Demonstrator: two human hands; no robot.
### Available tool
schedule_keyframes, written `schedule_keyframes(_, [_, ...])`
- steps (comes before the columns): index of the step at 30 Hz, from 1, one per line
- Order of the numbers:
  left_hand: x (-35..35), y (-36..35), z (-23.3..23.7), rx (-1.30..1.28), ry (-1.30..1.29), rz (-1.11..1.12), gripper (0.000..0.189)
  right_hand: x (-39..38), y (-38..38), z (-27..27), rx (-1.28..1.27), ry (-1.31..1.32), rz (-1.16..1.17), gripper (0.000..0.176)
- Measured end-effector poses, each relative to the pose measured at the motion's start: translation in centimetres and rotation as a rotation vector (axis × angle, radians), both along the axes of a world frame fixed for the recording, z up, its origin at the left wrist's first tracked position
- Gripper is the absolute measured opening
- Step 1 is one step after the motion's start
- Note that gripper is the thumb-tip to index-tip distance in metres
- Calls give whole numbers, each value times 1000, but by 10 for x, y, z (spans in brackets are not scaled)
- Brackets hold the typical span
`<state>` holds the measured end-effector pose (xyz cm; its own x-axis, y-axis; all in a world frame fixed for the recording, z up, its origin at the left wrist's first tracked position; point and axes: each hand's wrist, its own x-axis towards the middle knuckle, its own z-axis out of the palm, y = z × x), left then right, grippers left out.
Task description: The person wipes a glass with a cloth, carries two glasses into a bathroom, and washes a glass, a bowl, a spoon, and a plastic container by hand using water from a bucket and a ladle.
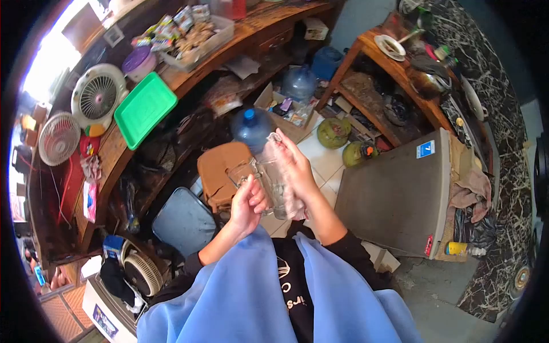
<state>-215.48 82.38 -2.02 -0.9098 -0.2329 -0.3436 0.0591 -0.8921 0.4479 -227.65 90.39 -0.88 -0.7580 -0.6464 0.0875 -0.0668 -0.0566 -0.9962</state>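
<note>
A clear glass mug (266,182) is held up in front of my body, tilted, above the tiled floor. My left hand (249,204) is closed on its handle side, the fingers curled and the thumb up. Against the other side of the mug lies my right hand (298,174), its fingers fairly straight and pressing a thin pale cloth (294,207) to the glass. Part of the cloth also shows by the fingertips. The right palm and much of the mug's far side are hidden.
A brown stool (224,171) and a blue-grey chair seat (184,222) stand at left, near a blue water jug (251,129). Green gas cylinders (333,133) sit ahead. A grey fridge (394,197) is at right. The wooden counter (189,83) carries a green tray (146,110) and fans.
</note>
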Motion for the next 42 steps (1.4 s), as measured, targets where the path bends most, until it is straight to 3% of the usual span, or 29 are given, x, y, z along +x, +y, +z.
schedule_keyframes(2, [-29, 31, 13, -8, 36, 36, 26, -35, 38, -17, -308, -735, 166, 41])
schedule_keyframes(3, [-44, 45, 18, -177, 17, 38, 26, -41, 60, -29, -426, -1053, 224, 44])
schedule_keyframes(4, [-61, 59, 21, -342, 3, 44, 29, -40, 81, -21, -432, -1007, 163, 47])
schedule_keyframes(7, [-107, 98, 4, -488, 36, 20, 35, -47, 139, -24, -507, -1066, -17, 46])
schedule_keyframes(9, [-127, 123, 2, -478, 32, -35, 37, -56, 168, -35, -489, -1043, -123, 46])
schedule_keyframes(11, [-142, 141, 8, -428, 18, -95, 37, -66, 194, -34, -226, -874, -296, 45])
schedule_keyframes(13, [-153, 149, 10, -467, 32, -117, 38, -87, 228, -46, 57, -534, -147, 42])
schedule_keyframes(15, [-158, 149, 14, -786, 121, -251, 40, -119, 249, -37, 220, -295, -233, 33])
schedule_keyframes(17, [-162, 145, 20, -863, 131, -315, 40, -140, 263, 21, -184, -836, -280, 29])
schedule_keyframes(19, [-165, 138, 27, -1171, 167, -352, 38, -153, 265, 54, -595, -711, -211, 41])
schedule_keyframes(20, [-166, 134, 29, -1279, 133, -370, 37, -151, 257, 71, -612, -560, -197, 48])
schedule_keyframes(21, [-167, 132, 30, -1279, 129, -378, 37, -154, 250, 72, -673, -488, -145, 43])
schedule_keyframes(23, [-170, 128, 35, -1270, 94, -326, 35, -151, 227, 48, -444, -191, -296, 35])
schedule_keyframes(24, [-173, 124, 37, -1294, 163, -292, 38, -149, 221, 56, -85, 231, -205, 24])
schedule_keyframes(25, [-172, 125, 55, -1260, 20, -333, 31, -147, 217, 74, 210, 278, 109, 16])
schedule_keyframes(27, [-177, 120, 63, -1457, 84, -381, 20, -154, 215, 81, 593, 426, 341, 14])
schedule_keyframes(28, [-180, 117, 62, -1455, 88, -387, 20, -156, 212, 71, 596, 423, 335, 14])
schedule_keyframes(30, [-185, 110, 52, -1846, 292, -429, 15, -152, 198, 52, 502, 1235, 264, 14])
schedule_keyframes(31, [-189, 106, 48, -1845, 301, -440, 15, -150, 195, 57, 509, 1229, 254, 14])
schedule_keyframes(33, [-199, 99, 46, -1823, 430, -428, 15, -146, 192, 73, 780, 1068, 296, 13])
schedule_keyframes(35, [-205, 99, 56, -1789, 403, -500, 18, -161, 197, 64, 691, 1017, 257, 15])
schedule_keyframes(37, [-209, 99, 68, -1716, 374, -546, 22, -165, 207, 98, 444, 298, 270, 17])
schedule_keyframes(38, [-210, 100, 76, -1669, 399, -511, 24, -165, 208, 94, 282, 96, 269, 21])
schedule_keyframes(39, [-214, 97, 76, -1669, 407, -509, 24, -169, 206, 85, 284, 102, 265, 21])
schedule_keyframes(41, [-221, 91, 75, -1856, 627, -499, 22, -169, 198, 66, 255, 230, 503, 30])
schedule_keyframes(42, [-224, 91, 86, -1959, 746, -511, 19, -164, 192, 65, 259, 223, 494, 30])
